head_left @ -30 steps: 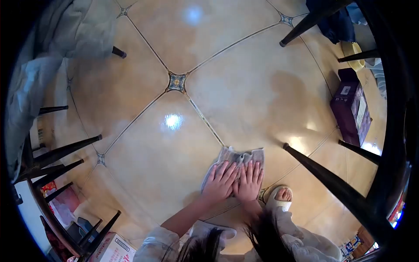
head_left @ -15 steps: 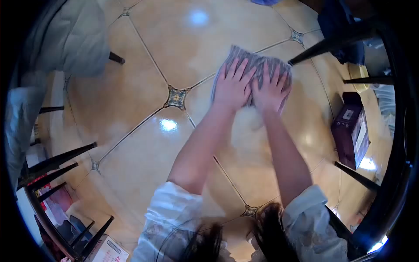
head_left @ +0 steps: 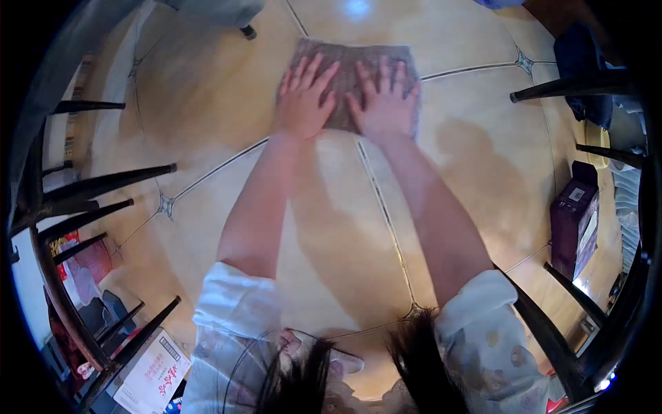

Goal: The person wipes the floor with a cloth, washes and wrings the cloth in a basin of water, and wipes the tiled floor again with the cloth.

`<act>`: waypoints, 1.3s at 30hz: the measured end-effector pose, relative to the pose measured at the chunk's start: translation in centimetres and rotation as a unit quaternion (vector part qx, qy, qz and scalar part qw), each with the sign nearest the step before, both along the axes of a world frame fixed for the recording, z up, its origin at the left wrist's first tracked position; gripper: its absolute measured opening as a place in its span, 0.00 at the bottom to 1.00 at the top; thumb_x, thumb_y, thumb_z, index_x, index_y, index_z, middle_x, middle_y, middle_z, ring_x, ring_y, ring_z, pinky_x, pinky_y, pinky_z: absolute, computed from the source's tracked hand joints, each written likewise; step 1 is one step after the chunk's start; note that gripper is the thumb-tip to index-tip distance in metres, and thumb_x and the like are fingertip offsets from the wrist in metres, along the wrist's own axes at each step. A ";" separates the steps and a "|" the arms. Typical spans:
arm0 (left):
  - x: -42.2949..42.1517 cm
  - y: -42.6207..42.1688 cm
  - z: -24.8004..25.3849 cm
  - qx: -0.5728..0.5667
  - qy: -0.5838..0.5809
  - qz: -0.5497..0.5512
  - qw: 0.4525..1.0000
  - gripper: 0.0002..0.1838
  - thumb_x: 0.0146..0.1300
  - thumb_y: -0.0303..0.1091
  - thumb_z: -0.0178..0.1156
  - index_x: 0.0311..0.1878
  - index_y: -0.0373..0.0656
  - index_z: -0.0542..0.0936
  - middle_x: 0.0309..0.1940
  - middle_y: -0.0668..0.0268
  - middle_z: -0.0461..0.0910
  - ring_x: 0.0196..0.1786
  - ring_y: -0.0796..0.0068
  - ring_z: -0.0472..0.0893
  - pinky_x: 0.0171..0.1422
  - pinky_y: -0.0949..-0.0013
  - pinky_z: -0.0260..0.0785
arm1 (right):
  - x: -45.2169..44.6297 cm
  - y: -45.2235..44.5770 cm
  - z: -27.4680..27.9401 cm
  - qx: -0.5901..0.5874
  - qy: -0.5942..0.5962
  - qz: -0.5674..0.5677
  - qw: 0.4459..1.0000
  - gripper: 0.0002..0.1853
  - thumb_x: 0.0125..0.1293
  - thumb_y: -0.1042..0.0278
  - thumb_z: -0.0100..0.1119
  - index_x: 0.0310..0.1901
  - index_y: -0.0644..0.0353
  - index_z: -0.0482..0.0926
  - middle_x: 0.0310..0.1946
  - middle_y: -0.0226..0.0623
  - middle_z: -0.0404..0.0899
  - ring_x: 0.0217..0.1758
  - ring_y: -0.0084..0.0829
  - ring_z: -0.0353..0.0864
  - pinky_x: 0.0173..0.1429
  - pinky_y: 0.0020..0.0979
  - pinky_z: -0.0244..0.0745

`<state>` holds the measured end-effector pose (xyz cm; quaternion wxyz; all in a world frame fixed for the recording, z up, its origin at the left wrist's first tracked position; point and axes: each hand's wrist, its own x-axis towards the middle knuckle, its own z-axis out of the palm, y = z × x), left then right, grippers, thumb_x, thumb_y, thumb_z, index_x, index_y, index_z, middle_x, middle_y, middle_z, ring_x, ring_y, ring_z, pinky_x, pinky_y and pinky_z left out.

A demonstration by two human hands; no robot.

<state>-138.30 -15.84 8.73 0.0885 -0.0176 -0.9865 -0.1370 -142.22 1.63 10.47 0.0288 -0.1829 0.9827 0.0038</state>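
Observation:
A grey-brown striped cloth (head_left: 347,63) lies spread on the tiled floor (head_left: 331,207), in the upper middle of the head view. My left hand (head_left: 304,100) presses flat on its left half, fingers spread and pointing away from me. On the right half rests my right hand (head_left: 386,103), also flat with its fingers apart. Both arms reach forward, sleeves rolled to the elbows. The cloth hides the patterned tile inset where the grout lines meet.
Dark chair legs (head_left: 110,186) stand on the left, and more chair legs (head_left: 572,86) on the right. A purple box (head_left: 576,221) sits on the floor at right. At lower left is a white carton (head_left: 153,372) with red print. Grey fabric (head_left: 221,10) hangs at the top left.
Both hands and the cloth have moved left across the floor, onto the tile inset. The cloth, bunched before, now lies flatter and squarer, and the hands are farther apart. The view has shifted somewhat.

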 end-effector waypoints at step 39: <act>38.3 1.1 1.2 0.064 -0.048 0.026 0.996 0.38 0.63 0.49 0.55 0.72 0.35 0.65 0.76 0.53 0.60 0.80 0.58 0.55 0.83 0.52 0.42 | 29.4 -2.3 1.4 0.024 -0.061 0.383 0.921 0.45 0.65 0.39 0.53 0.77 0.57 0.54 0.81 0.45 0.40 0.84 0.56 0.31 0.75 0.73 0.26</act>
